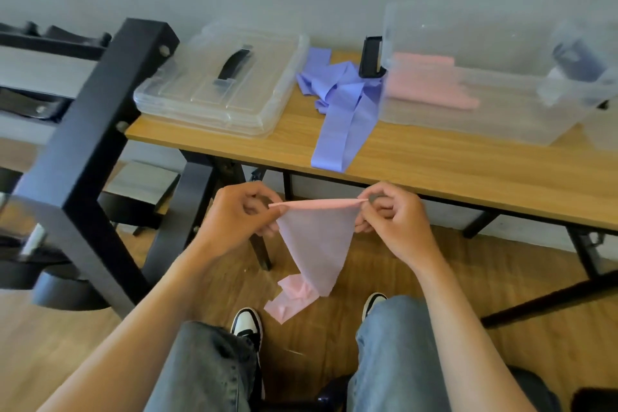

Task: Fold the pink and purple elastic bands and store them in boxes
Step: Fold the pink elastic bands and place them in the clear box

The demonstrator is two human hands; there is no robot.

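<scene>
Along the bottom edge of the frame, two knees in blue jeans [394, 354] are cut off, with black-and-white shoes [248, 324] showing between them on the wood floor [368, 278]. Just above, at the centre, the left hand [239, 216] and the right hand [393, 219] are held apart, each pinching one end of the top edge of a pink band [316, 244] between thumb and curled fingers. The top edge is pulled taut between them; below it the band narrows and hangs down, its loose end crumpled near the floor. How many layers are gathered in the taut part is hard to tell.

Farther up, a wooden table [434, 174] crosses the frame. A purple band [344, 104] lies on it in a loose tangle at upper centre, one strip reaching the near edge. To its left sits a clear lid [220, 84] with a dark handle. At upper right a clear box [485, 104] holds folded pink bands [431, 84]; its far right end is blurred and cut off, and a dark shape there cannot be made out. A black rack [87, 144] fills the left side, its shelves out of focus. No writing or label can be read anywhere.
</scene>
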